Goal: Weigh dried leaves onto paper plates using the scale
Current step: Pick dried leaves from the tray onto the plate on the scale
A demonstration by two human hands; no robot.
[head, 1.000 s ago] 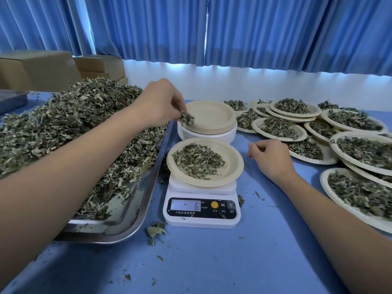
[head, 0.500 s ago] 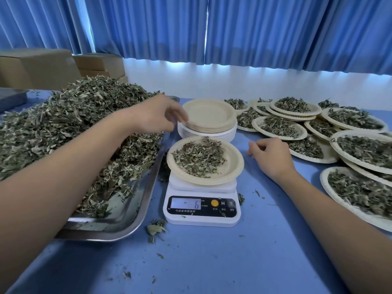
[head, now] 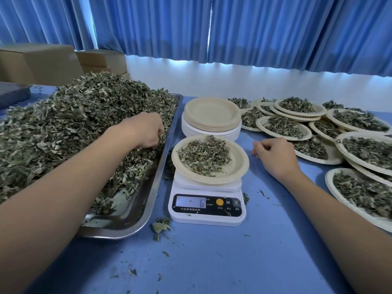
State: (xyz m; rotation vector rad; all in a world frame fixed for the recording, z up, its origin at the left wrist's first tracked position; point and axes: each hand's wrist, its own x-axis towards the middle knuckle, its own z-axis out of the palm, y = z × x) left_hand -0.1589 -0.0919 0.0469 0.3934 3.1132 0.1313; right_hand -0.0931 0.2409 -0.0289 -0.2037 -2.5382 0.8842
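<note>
A plate (head: 238, 166) sits on the scale (head: 206, 217), tilted a little, with a portion (head: 203, 158) of dried leaves spread over its middle and left side. The display shows 6. Just left of the scale, a steel tray (head: 148, 200) holds the heaped leaves (head: 74, 124).

The left hand (head: 146, 132) reaches across the tray from the near left, forearm low over the heap and knuckles up. Its fingers curl down into the leaves by the tray's right edge, closing on some; the fingertips are buried.

The right hand (head: 275, 155) rests palm down on the blue table (head: 212, 262), just right of the plate. Its fingers are loosely curled and hold nothing.

A stack (head: 210, 111) of empty plates stands behind the scale. Filled plates (head: 284, 127) overlap along the right. Loose bits of leaf lie on the table around the scale.
</note>
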